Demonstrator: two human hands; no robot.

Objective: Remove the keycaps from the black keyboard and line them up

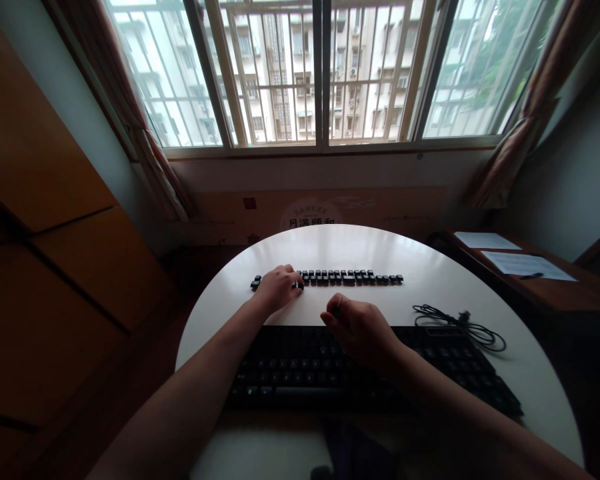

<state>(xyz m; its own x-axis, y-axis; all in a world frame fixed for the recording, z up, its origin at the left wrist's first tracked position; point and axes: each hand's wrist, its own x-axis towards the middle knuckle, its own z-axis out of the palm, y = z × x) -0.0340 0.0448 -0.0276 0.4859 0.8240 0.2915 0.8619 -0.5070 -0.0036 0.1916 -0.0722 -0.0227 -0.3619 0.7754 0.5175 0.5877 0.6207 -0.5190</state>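
Observation:
Black keycaps (349, 277) stand in two rows on the white round table, with a few more at the left end. My left hand (279, 288) is at the left part of these rows, its fingers closed around a keycap (299, 285) near the tabletop. Closer to me lies a black keyboard (300, 365), partly covered by my forearms. Above its back edge hovers my right hand (360, 321), fingers curled together. A thin light line shows by its fingertips; what they hold, if anything, cannot be made out.
The keyboard's coiled black cable (473, 328) lies at the right on the table (330, 241). Beyond, a brown side table (555, 293) bears paper sheets (525, 265) and a pen (531, 275). An orange-brown cabinet (40, 293) stands at the left, a barred window behind.

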